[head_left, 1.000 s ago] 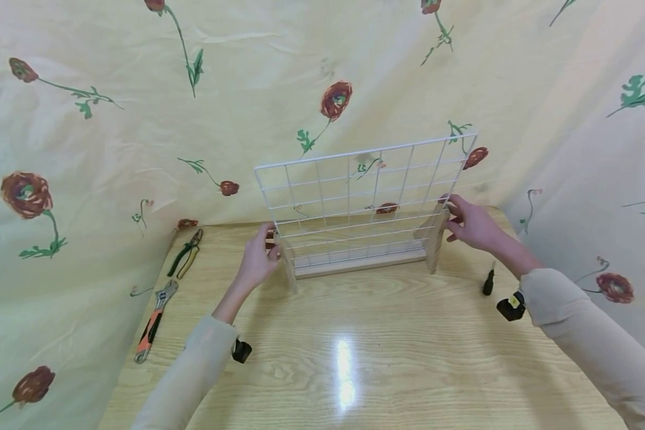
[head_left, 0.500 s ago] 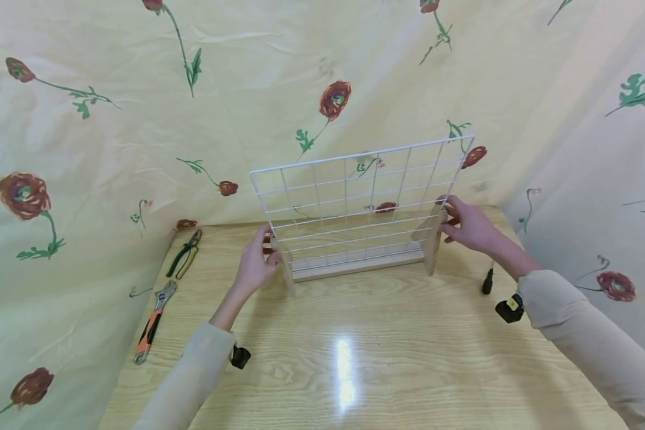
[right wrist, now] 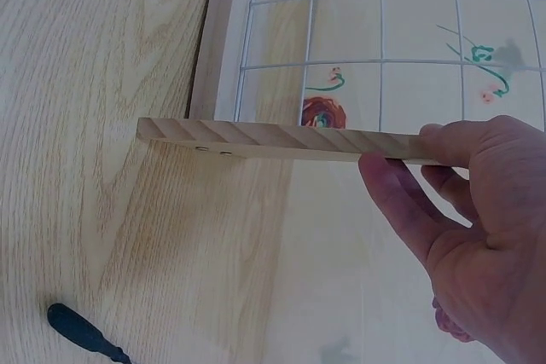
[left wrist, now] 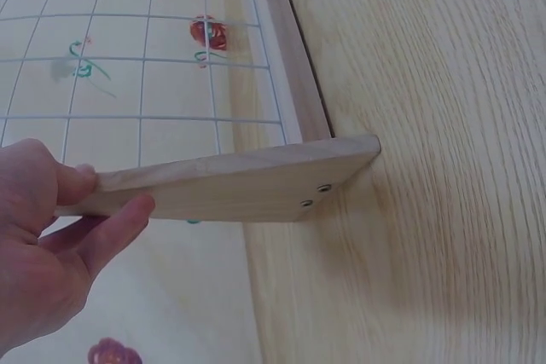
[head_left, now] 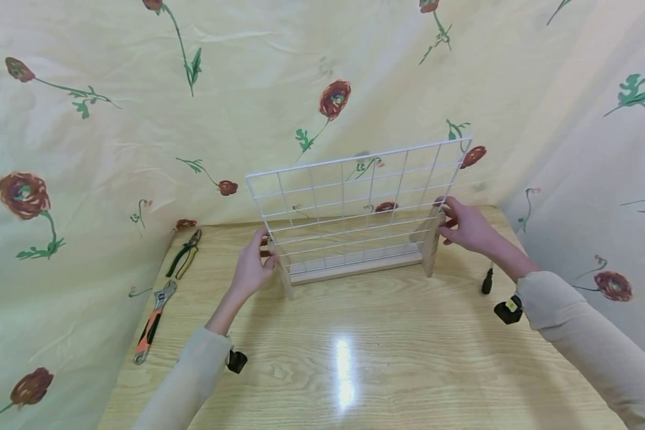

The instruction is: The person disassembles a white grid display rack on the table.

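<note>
A small rack stands near the back of the table: a white wire grid (head_left: 349,197), tilted back, rises from a wooden bottom board (head_left: 355,268) between two wooden side panels. My left hand (head_left: 251,263) pinches the upper part of the left side panel (left wrist: 247,178) between thumb and fingers; two screw heads (left wrist: 323,188) show low on its outer face. On the other side my right hand (head_left: 464,226) grips the top of the right side panel (right wrist: 281,137). In the right wrist view the thumb lies on that panel's edge and the fingers on its outer face.
Pliers (head_left: 184,254) with green and yellow handles lie at the table's left edge, above an adjustable wrench (head_left: 154,322). A black-handled screwdriver (head_left: 487,280) lies right of the rack. Flower-patterned cloth (head_left: 236,89) hangs behind the table (head_left: 408,346) and along both sides.
The rack has shifted slightly left and toward me, with both hands holding its side panels throughout. The tools on the table have stayed in place.
</note>
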The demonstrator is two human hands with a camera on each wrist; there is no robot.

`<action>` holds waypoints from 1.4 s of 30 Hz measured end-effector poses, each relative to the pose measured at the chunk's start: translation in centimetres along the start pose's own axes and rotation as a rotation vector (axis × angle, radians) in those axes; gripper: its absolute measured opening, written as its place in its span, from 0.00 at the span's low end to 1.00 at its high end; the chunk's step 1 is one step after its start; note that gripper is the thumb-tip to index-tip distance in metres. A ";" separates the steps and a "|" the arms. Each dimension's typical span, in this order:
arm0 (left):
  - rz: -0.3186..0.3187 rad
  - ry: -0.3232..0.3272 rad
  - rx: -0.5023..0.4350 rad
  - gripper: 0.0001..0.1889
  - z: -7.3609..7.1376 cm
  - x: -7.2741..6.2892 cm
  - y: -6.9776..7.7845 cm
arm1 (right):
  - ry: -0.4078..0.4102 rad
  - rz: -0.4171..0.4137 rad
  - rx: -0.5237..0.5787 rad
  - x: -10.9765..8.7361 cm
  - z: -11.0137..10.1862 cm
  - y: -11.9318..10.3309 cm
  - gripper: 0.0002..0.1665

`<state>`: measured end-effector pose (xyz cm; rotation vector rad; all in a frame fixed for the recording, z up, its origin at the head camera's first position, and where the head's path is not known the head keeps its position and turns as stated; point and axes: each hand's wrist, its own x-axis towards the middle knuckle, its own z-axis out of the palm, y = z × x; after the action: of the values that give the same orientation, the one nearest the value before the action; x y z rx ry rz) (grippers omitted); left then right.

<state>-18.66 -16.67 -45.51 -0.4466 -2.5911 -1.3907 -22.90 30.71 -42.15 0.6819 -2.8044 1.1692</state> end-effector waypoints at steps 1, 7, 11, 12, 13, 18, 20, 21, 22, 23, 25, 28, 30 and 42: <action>-0.001 0.000 -0.006 0.31 -0.1 -0.1 0.0 | -0.002 -0.002 0.004 0.0 0.0 0.0 0.30; -0.012 0.002 -0.015 0.31 -0.4 -0.6 0.1 | -0.009 -0.007 0.018 0.1 0.2 -0.1 0.30; -0.010 -0.001 -0.004 0.29 -0.6 -0.9 0.1 | -0.015 -0.009 0.004 0.1 0.3 -0.2 0.30; -0.009 -0.002 -0.002 0.29 -0.7 -1.0 0.1 | -0.020 -0.006 0.002 0.1 0.3 -0.2 0.30; -0.005 -0.001 -0.002 0.29 -0.7 -1.1 0.1 | -0.025 0.000 -0.001 0.1 0.3 -0.2 0.30; 0.006 -0.001 0.002 0.27 -0.9 -1.4 0.1 | -0.040 0.020 -0.012 0.1 0.5 -0.2 0.30; -0.004 -0.001 -0.002 0.27 -1.0 -1.5 0.2 | -0.038 0.014 -0.017 0.1 0.6 -0.2 0.29; -0.006 -0.001 -0.003 0.27 -1.1 -1.6 0.2 | -0.037 0.008 -0.021 0.1 0.6 -0.1 0.29; -0.009 -0.002 -0.007 0.27 -1.1 -1.7 0.2 | -0.035 0.001 -0.023 0.1 0.7 -0.1 0.29; -0.009 -0.001 -0.007 0.27 -1.2 -1.7 0.2 | -0.032 -0.005 -0.026 0.2 0.7 -0.1 0.29; -0.010 0.003 -0.008 0.27 -1.2 -1.8 0.2 | -0.029 -0.017 -0.026 0.2 0.8 -0.1 0.29; 0.001 0.012 -0.008 0.27 -1.2 -2.0 0.1 | -0.025 -0.033 -0.031 0.3 0.9 -0.3 0.29; 0.005 0.018 -0.010 0.28 -1.3 -2.1 0.1 | -0.023 -0.040 -0.032 0.3 1.0 -0.3 0.29; -0.017 0.036 0.002 0.28 -1.5 -2.9 0.1 | -0.021 -0.089 -0.042 0.5 1.3 -1.1 0.29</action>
<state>-15.91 -18.41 -45.46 -0.3968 -2.5732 -1.3885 -22.70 28.99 -42.22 0.8105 -2.7747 1.0920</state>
